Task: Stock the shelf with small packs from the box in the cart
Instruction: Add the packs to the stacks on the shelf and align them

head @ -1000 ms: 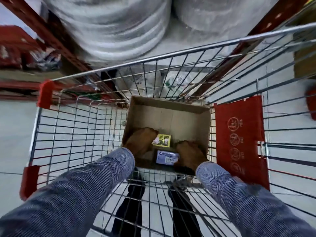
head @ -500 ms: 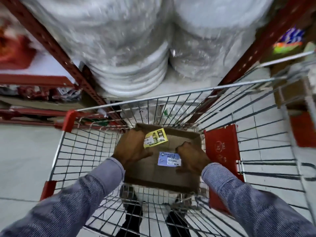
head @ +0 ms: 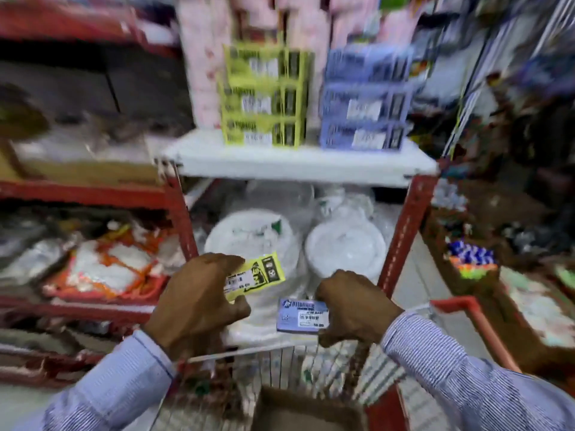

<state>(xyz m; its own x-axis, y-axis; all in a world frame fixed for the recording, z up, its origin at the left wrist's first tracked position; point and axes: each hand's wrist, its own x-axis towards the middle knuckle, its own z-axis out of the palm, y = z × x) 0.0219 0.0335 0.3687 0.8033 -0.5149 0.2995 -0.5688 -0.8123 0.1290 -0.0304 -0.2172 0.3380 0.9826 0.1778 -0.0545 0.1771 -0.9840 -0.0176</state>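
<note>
My left hand [head: 199, 303] grips a small yellow pack [head: 256, 279] with a white price sticker. My right hand [head: 354, 309] grips a small blue pack [head: 303, 315]. Both packs are raised above the cart, in front of the lower shelf. The cardboard box [head: 280, 412] sits in the wire cart [head: 280, 368] at the bottom edge of the view. On the white shelf [head: 295, 163] above stand a stack of yellow packs [head: 264, 98] and, to its right, a stack of blue packs [head: 364, 98].
Wrapped stacks of white plates [head: 255, 241] fill the shelf below the white one, between red uprights [head: 404, 231]. Pink wrapped goods [head: 202, 57] stand behind the stacks. Bagged goods [head: 102, 269] lie at the left, boxes of goods [head: 473, 259] at the right.
Both hands have lifted out of the box with a pack each and risen above the cart. The view has swung up from the cart to the shelves.
</note>
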